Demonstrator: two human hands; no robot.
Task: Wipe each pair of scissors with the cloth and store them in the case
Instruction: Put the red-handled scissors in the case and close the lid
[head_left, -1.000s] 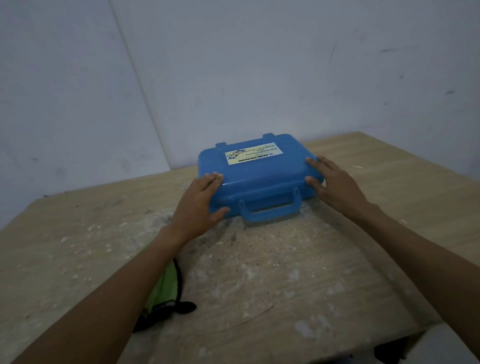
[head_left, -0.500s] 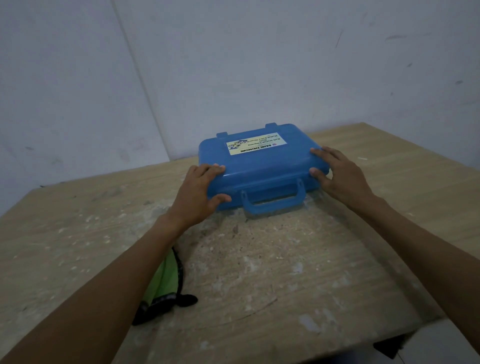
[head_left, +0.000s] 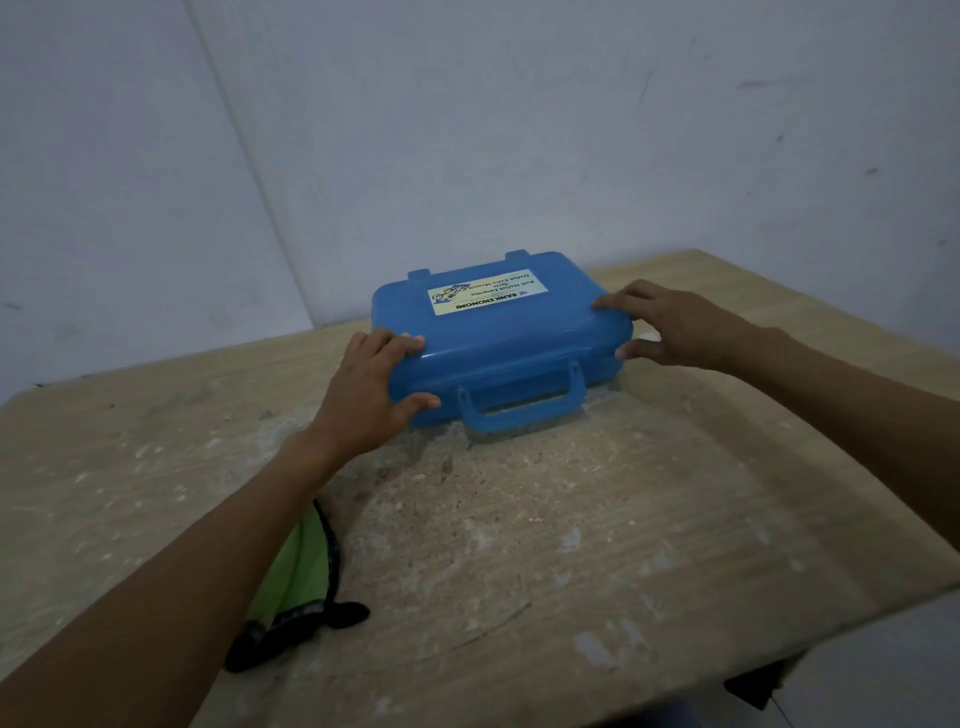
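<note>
A closed blue plastic case (head_left: 498, 343) with a front handle (head_left: 519, 413) and a pale label (head_left: 480, 298) lies on the table near the wall. My left hand (head_left: 363, 400) grips its near-left corner, fingers over the lid and thumb on the front. Over at the right end, my right hand (head_left: 670, 327) holds the case with fingers on the lid and thumb against the side. A green cloth with black trim (head_left: 296, 566) lies on the table, partly hidden under my left forearm. No scissors are in sight.
The wooden table (head_left: 571, 545) is dusty and flecked with white specks. Its front edge runs along the lower right. Pale walls (head_left: 467, 130) meet in a corner just behind the case.
The fingers of both hands have curled more tightly over the case's corners. The case has stayed closed and in about the same spot.
</note>
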